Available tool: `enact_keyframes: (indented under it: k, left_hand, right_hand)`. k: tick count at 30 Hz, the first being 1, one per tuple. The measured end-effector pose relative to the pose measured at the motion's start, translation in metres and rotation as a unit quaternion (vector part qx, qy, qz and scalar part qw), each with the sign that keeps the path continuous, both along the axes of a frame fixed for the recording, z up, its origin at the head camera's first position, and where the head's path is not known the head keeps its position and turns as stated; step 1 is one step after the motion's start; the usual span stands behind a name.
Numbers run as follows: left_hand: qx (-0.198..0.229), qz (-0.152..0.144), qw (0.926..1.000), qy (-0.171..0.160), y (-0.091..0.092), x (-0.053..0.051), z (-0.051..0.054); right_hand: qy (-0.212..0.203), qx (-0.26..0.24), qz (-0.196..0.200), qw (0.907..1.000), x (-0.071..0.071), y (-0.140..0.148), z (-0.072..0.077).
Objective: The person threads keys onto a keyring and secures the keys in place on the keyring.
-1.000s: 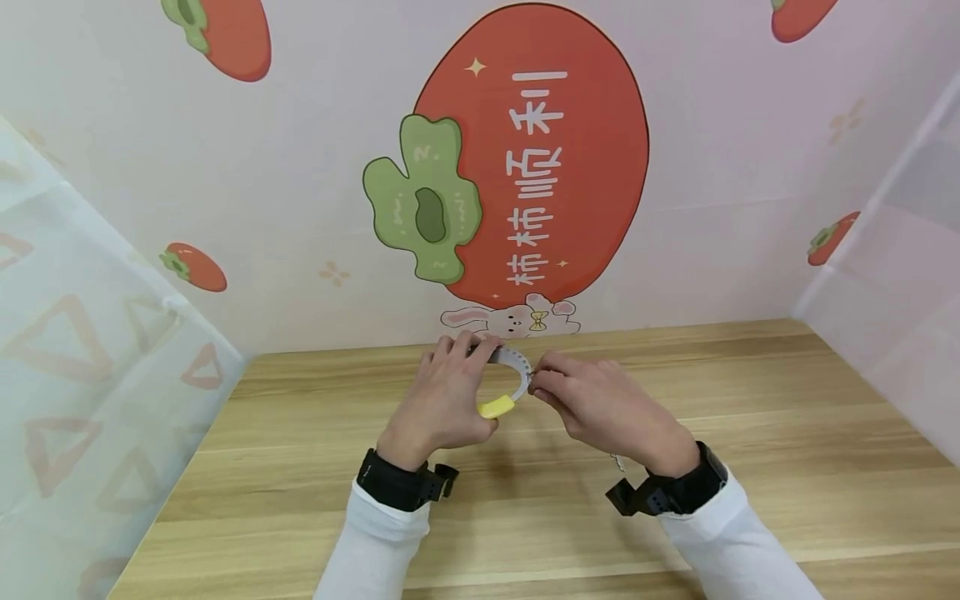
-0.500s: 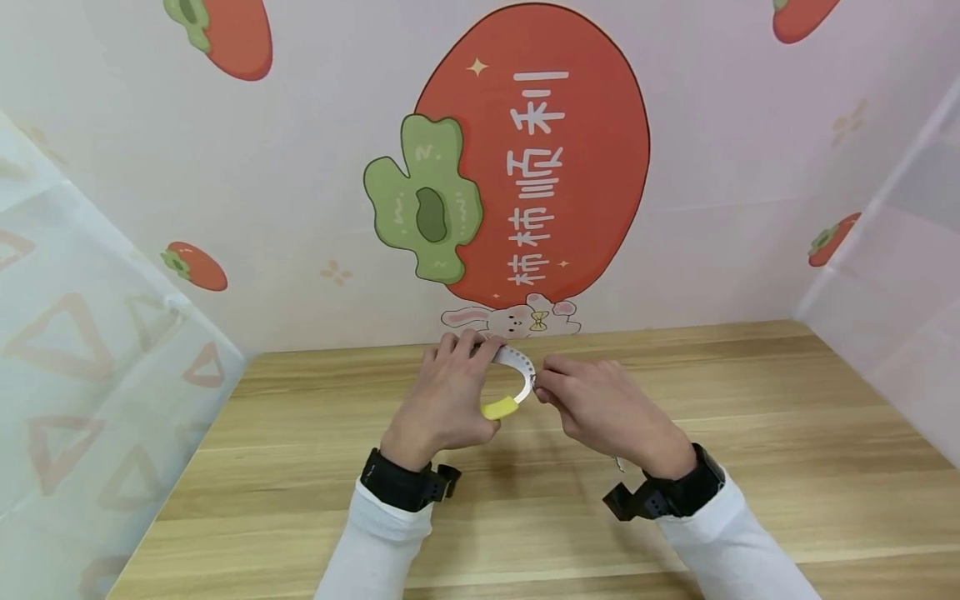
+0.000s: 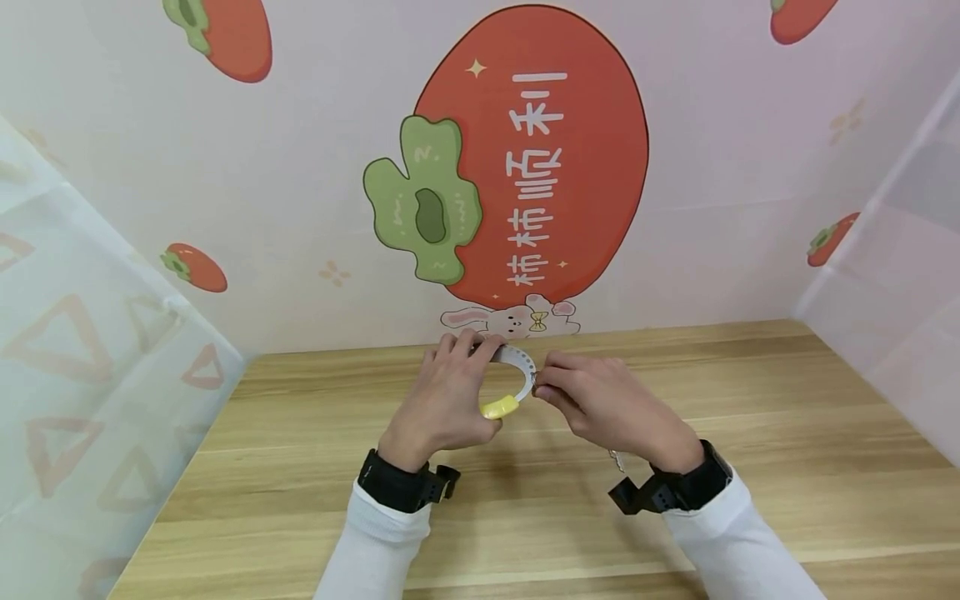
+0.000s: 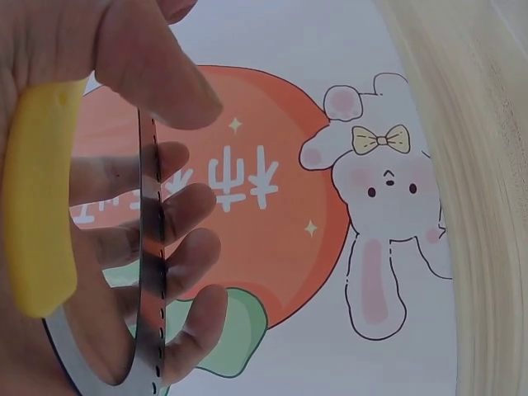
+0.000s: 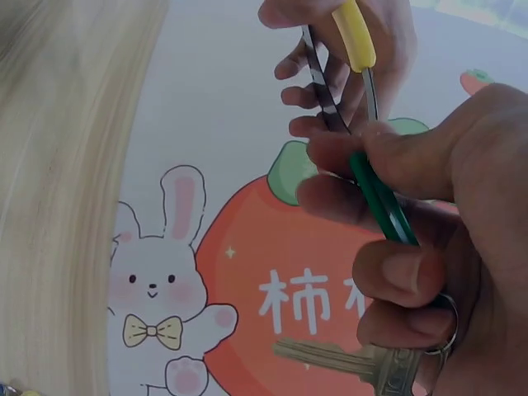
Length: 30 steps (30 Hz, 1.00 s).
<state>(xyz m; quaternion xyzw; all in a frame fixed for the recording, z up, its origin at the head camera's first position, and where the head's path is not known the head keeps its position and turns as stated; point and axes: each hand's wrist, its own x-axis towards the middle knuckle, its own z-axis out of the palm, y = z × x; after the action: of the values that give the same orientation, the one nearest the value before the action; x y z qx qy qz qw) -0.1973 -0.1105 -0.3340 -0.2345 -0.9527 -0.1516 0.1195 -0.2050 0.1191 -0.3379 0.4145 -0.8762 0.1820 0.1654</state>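
Left grip (image 3: 447, 393) grasps a yellow-handled hoop (image 3: 528, 368), right grip (image 3: 606, 404) a green piece (image 5: 384, 200), toward the worktop's (image 3: 517, 542) far edge; joining seems underway, calling for steady alignment.

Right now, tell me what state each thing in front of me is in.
Perforated metal band: curved, held up; closed or not, I can't tell.
Yellow sleeve: fitted on the band.
Green bar: pinched at one end.
Key: out of any lock, blade sticking out.
Left hand: gripping the band.
Right hand: pinching the green bar.
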Motion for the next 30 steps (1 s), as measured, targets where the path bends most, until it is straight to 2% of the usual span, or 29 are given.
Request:
enact_keyframes:
  k: [7,16,24,30]
  left_hand:
    - [0.002,-0.004,0.9999,-0.010,-0.0009,0.0009,0.0020]
    - [-0.008,0.001,1.0000,-0.004,-0.0004,0.0017,0.0025]
    - [-0.012,0.008,0.9994,0.030,0.0021,0.0012,0.0009]
    - [-0.017,0.008,0.9991,0.038,0.0030,0.0018,0.0006]
  right_hand:
    - [0.000,0.012,0.029,0.9995,-0.0029,0.0020,-0.0008]
    - [0.019,0.005,0.014,0.9997,-0.0021,0.0002,-0.0025]
    - [-0.032,-0.008,-0.027,0.9991,0.0024,-0.0052,-0.0008]
    - [-0.080,-0.027,-0.046,0.9954,0.0047,-0.0070,0.0004]
